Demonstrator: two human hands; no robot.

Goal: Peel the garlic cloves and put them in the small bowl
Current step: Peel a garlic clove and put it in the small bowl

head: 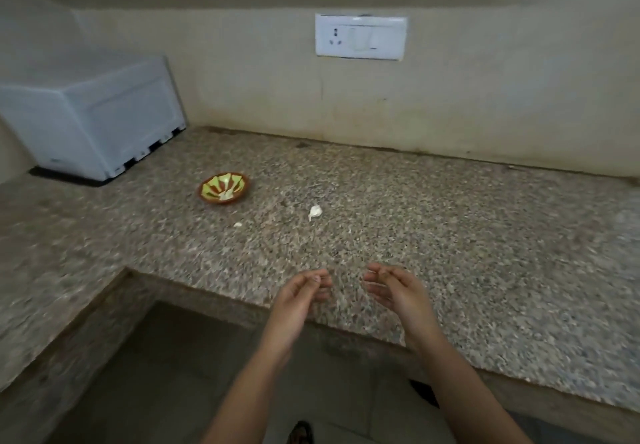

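A small brown bowl (224, 188) with a green and red pattern stands on the speckled granite counter (433, 235), with pale garlic pieces (227, 195) inside. An unpeeled white garlic clove (314, 212) lies to the bowl's right. A small white scrap (237, 224) lies in front of the bowl. My left hand (304, 289) and my right hand (393, 287) hover over the counter's front edge, facing each other a short way apart. Their fingers are loosely curled and I see nothing held in either.
A white appliance (100, 114) sits on a dark mat at the back left corner. A white switch and socket plate (360, 36) is on the wall behind. The counter bends in an L along the left. Floor and a sandal (300, 432) show below.
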